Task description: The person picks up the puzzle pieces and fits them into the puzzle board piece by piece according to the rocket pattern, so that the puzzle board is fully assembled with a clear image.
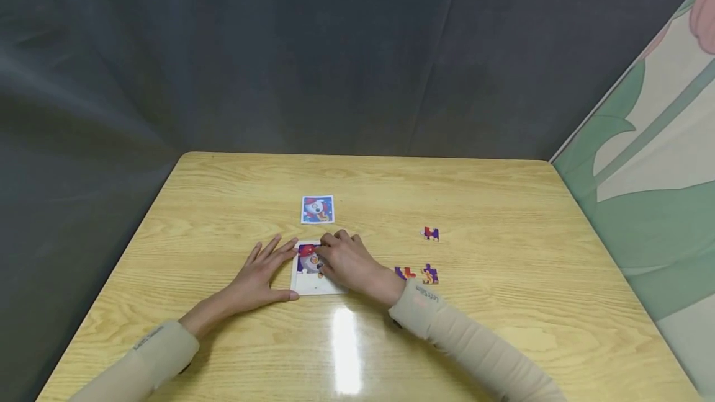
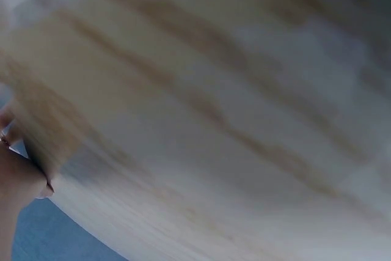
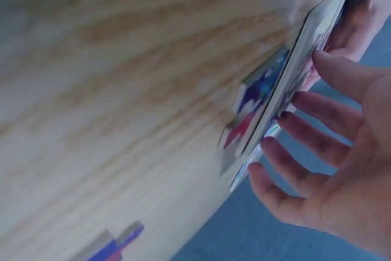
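Note:
A white puzzle tray (image 1: 318,288) lies on the table with part of a picture in it: a grey-white cartoon figure with red on a purple ground (image 1: 308,259). My left hand (image 1: 258,284) has its fingers spread along the tray's left edge, thumb at the lower left corner. Over the tray's upper right part is my right hand (image 1: 352,263), hiding that area. In the right wrist view, the slightly bent, separated fingers (image 3: 308,136) of that hand touch the puzzle's surface; no loose piece shows between them.
Loose puzzle pieces lie right of the tray: one purple and red (image 1: 404,273), one purple and orange (image 1: 430,274), one red and purple (image 1: 431,234) farther back. A small picture card (image 1: 318,209) lies behind the tray. Dark cloth (image 1: 335,54) hangs beyond the wooden table (image 1: 503,234).

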The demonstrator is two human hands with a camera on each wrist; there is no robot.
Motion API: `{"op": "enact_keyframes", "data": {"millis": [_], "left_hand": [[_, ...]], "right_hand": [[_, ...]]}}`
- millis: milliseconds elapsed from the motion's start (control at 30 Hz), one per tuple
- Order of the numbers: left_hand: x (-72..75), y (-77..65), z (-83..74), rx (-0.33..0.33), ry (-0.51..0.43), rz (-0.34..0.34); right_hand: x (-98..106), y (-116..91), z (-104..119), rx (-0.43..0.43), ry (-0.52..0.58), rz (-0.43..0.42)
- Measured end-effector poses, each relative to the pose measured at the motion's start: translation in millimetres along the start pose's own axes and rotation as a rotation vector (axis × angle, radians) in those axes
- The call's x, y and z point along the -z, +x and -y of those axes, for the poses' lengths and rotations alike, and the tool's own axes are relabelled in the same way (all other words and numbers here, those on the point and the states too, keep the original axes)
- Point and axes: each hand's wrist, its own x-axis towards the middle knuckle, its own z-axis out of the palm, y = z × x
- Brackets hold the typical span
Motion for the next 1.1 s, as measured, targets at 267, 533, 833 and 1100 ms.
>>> {"op": "enact_keyframes", "data": {"millis": [267, 533, 833, 1100], "left_hand": [[0.6, 0.2, -0.4, -0.004, 0.0, -0.004], [2.5, 0.3, -1.5, -0.005, 0.0, -0.005], [3.9, 1.4, -0.6, 0.003, -0.005, -0.003], [3.1, 1.5, 0.1, 0.008, -0.003, 0.006]], "right_hand": [[0.0, -0.3, -2.6, -0.01, 0.011, -0.006], [1.7, 1.2, -4.5, 0.027, -0.015, -0.011], [2.6, 4.5, -9.1, 0.073, -0.028, -0.018], [16.7, -6.6, -27.6, 0.039, 0.221, -0.145]]}}
